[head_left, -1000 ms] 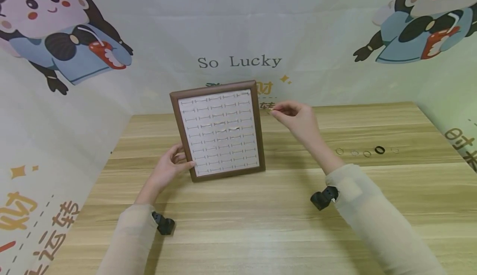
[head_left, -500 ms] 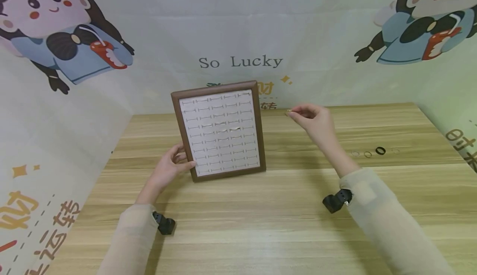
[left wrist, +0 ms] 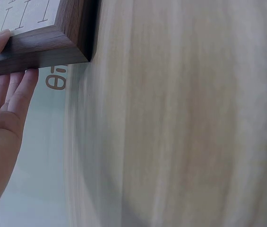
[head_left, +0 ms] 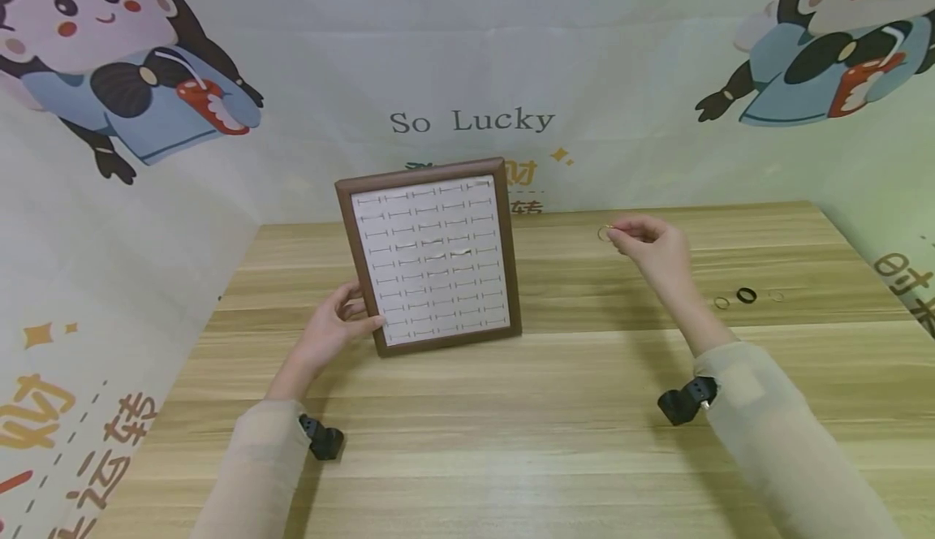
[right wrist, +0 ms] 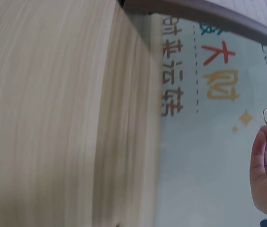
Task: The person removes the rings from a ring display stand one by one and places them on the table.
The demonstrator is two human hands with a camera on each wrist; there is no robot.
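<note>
In the head view a ring display board with a brown wooden frame (head_left: 511,271) stands tilted on the table. Its white face has rows of slots, and a few rings seem to sit in the middle ones, too small to make out well. My left hand (head_left: 338,324) grips the frame's lower left side, thumb on the front and fingers behind; the left wrist view shows the same grip around the frame edge (left wrist: 43,47). To the right of the board, my right hand (head_left: 657,255) pinches a thin gold ring (right wrist: 264,117) between thumb and fingertips, held above the table and apart from the board.
On the right side of the wooden table (head_left: 511,425) lie a thin gold ring (head_left: 721,303), a thick black ring (head_left: 746,295) and a thin pale ring (head_left: 776,296) in a row. A printed cloth backdrop (head_left: 467,52) rises behind the table and along both sides.
My right hand, with the gold ring, has moved right and slightly nearer, away from the board. Its forearm now covers rings at the row's left end. The left hand and board look still.
</note>
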